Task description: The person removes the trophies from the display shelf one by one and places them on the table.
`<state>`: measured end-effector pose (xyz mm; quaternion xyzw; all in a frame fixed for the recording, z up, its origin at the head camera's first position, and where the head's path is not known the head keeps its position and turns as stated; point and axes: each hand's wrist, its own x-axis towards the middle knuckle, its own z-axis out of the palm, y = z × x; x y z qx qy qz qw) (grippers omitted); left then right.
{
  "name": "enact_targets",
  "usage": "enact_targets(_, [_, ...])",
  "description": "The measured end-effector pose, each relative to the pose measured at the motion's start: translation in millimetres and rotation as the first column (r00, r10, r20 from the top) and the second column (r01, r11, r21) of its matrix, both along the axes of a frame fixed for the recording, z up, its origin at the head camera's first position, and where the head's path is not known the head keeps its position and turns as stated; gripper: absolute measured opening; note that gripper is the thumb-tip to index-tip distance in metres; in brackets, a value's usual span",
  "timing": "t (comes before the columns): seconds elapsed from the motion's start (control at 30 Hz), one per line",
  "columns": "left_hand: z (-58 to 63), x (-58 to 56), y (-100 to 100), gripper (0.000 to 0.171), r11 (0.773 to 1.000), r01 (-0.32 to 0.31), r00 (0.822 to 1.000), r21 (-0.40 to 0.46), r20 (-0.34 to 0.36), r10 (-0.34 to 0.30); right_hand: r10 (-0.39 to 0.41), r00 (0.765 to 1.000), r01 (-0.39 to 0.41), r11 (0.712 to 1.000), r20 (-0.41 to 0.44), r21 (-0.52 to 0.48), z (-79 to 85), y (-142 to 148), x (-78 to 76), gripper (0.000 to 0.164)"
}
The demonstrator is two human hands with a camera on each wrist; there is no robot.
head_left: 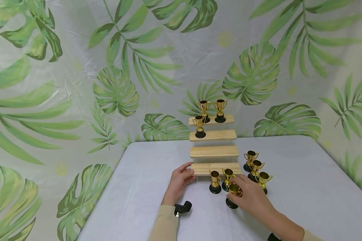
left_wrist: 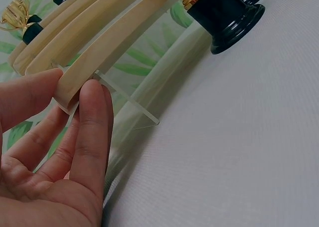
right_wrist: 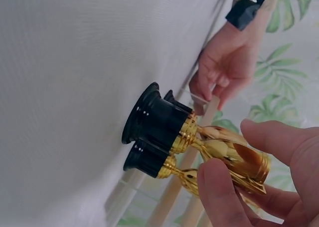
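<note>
Leaf-print cloth (head_left: 160,97) hangs behind a white table (head_left: 304,190) bearing a four-step wooden rack (head_left: 214,152), its lowest step (head_left: 212,167) pinched by the left hand (head_left: 180,180). Two front trophies (head_left: 215,182) partly block the rack; three side trophies (head_left: 256,166) stand to its right. Before them, the right hand (head_left: 253,195) grips a glossy gold, black-based trophy (head_left: 234,190).

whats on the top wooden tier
Two gold trophies on black bases stand side by side on the top tier. The surface behind them is hidden, and the trophy on the tier below partly covers the left one's base.
</note>
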<state>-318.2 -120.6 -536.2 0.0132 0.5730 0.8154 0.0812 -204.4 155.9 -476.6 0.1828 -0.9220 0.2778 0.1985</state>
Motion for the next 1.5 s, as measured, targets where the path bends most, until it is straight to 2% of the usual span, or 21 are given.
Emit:
enact_targets(0.23, [0.1,-0.2,0.7,0.051,1.0,0.007,1.0,0.002,-0.003,-0.007,-0.01,0.999,0.01,1.0,-0.05,0.006,8.8,2.1,4.5,0.045])
enact_targets(0.77, [0.4,0.8,0.6,0.046,1.0,-0.002,1.0,0.013,0.018,0.002,0.008,0.99,-0.006,1.0,-0.142,0.015,24.9,6.6,6.6,0.044])
enact_targets(1.17, [0.6,1.3,0.1,0.049,1.0,-0.005,1.0,0.009,0.015,0.005,0.011,0.987,-0.009,1.0,-0.163,0.014,43.4,7.5,4.4,0.047])
enact_targets(1.5, [-0.1,0.2,0.8,0.048,1.0,-0.008,1.0,0.006,0.011,0.008,0.021,0.985,-0.022,1.0,-0.172,-0.006,56.4,9.0,-4.2,0.046])
